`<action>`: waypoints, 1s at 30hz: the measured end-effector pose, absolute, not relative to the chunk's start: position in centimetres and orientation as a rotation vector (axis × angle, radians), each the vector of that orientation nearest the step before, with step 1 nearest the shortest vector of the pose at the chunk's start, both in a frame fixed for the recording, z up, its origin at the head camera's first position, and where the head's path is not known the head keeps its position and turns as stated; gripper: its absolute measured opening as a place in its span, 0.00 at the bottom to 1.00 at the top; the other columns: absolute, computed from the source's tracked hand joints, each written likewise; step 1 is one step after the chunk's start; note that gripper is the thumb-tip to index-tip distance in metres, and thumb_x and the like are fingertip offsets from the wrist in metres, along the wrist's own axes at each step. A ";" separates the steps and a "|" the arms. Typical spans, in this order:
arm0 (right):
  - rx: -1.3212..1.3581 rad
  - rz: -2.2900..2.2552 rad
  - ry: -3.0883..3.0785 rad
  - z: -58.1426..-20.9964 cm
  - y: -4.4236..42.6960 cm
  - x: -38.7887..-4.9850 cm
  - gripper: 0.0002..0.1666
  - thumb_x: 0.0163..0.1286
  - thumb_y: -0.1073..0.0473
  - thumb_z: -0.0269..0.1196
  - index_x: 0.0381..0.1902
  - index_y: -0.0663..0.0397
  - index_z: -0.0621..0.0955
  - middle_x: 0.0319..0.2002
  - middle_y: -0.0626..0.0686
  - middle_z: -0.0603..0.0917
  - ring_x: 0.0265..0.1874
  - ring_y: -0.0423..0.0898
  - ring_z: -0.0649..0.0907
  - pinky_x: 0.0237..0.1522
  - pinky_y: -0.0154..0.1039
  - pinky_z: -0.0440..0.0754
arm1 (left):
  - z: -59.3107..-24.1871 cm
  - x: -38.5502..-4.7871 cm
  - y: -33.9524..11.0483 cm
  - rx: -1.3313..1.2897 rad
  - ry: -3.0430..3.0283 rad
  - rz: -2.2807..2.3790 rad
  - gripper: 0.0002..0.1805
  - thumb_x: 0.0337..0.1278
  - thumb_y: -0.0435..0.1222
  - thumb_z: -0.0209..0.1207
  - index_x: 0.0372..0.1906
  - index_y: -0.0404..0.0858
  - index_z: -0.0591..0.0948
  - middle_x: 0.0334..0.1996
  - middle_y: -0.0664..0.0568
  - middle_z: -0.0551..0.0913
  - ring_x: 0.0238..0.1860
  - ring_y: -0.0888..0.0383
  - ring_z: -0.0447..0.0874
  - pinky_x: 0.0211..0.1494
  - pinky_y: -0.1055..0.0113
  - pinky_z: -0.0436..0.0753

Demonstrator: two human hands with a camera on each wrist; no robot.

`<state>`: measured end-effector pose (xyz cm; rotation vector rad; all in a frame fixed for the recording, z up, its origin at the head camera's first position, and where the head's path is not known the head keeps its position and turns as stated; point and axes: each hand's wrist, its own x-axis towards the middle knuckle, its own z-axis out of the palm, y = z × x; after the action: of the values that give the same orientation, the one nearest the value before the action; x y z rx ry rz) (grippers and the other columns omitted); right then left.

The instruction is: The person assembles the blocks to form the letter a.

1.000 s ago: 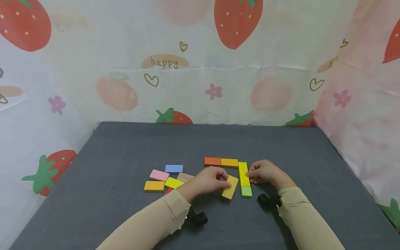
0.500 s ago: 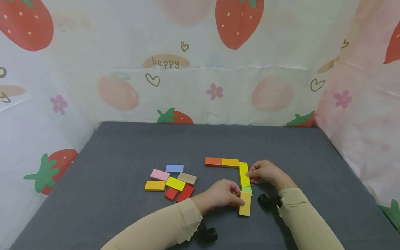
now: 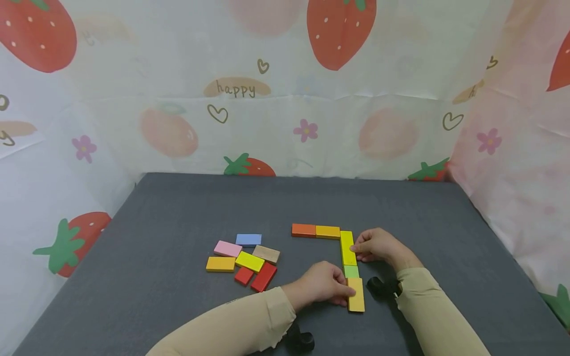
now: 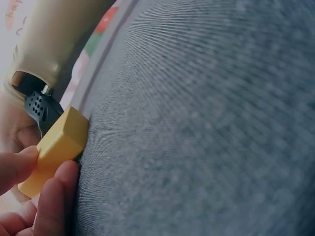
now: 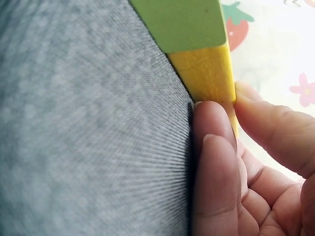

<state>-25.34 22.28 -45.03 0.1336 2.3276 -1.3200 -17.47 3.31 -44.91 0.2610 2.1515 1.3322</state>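
A pale cloth [image 3: 329, 158] printed with strawberries, flowers and hearts hangs behind a dark grey desk [image 3: 178, 207]. Two beige sleeves, the left sleeve [image 3: 231, 321] and the right sleeve [image 3: 438, 309], reach in over the desk from the near edge. The left hand [image 3: 318, 282] has its grip pinching a golden block [image 3: 357, 302], thumb on top, at the near end of a column; I cannot tell whether it touches its neighbour. The right hand [image 3: 380, 246] has its grip pinching the edge of a long yellow block [image 3: 346, 249] at the column's far end. Touching that block's far left corner, an amber block [image 3: 327, 232] and an orange block [image 3: 304, 230] form a row. To the left lies a loose group: blue block [image 3: 249, 240], pink block [image 3: 228, 248], mustard block [image 3: 220, 264], lemon block [image 3: 250, 262], tan block [image 3: 266, 254] and red block [image 3: 263, 277]. Smallest are a green block [image 3: 351, 271], between the two pinched ones, and a short red piece [image 3: 244, 276] in the group.
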 end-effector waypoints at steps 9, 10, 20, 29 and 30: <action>0.143 -1.330 2.333 -45.1 22.2 -25.3 0.11 0.57 0.57 0.66 0.29 0.61 0.80 0.23 0.52 0.81 0.21 0.44 0.79 0.30 0.37 0.80 | -44.9 -17.4 3.3 0.220 2.110 1.314 0.08 0.44 0.39 0.67 0.20 0.39 0.82 0.16 0.50 0.82 0.19 0.60 0.82 0.25 0.72 0.78; 0.144 -1.329 2.334 -45.1 22.2 -25.3 0.10 0.57 0.57 0.66 0.29 0.61 0.80 0.23 0.51 0.81 0.21 0.43 0.79 0.30 0.37 0.80 | -45.0 -17.5 3.3 0.216 2.103 1.321 0.08 0.45 0.38 0.67 0.20 0.39 0.82 0.16 0.50 0.82 0.18 0.60 0.82 0.24 0.72 0.78; 0.139 -1.337 2.333 -45.0 22.2 -25.2 0.09 0.58 0.58 0.65 0.28 0.60 0.80 0.22 0.51 0.81 0.21 0.43 0.79 0.29 0.37 0.80 | -45.2 -17.3 3.3 0.232 2.101 1.335 0.08 0.46 0.35 0.66 0.20 0.38 0.80 0.15 0.49 0.81 0.17 0.60 0.81 0.23 0.72 0.78; 0.127 -1.346 2.326 -45.1 22.4 -25.2 0.10 0.57 0.58 0.66 0.28 0.60 0.80 0.23 0.52 0.80 0.22 0.44 0.80 0.30 0.38 0.80 | -45.3 -16.5 3.1 0.648 2.345 1.160 0.12 0.41 0.40 0.69 0.22 0.45 0.75 0.14 0.59 0.76 0.17 0.65 0.73 0.21 0.74 0.69; 0.127 -1.348 2.324 -45.1 22.4 -25.3 0.10 0.57 0.58 0.66 0.28 0.60 0.80 0.22 0.52 0.80 0.22 0.44 0.80 0.30 0.38 0.80 | -45.3 -16.5 3.1 0.682 2.349 1.158 0.13 0.41 0.40 0.70 0.24 0.45 0.74 0.15 0.60 0.76 0.17 0.65 0.72 0.22 0.74 0.69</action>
<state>-25.25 22.42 -45.11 0.1265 2.3244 -1.3478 -16.48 3.11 -45.30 0.6818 2.3494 1.1578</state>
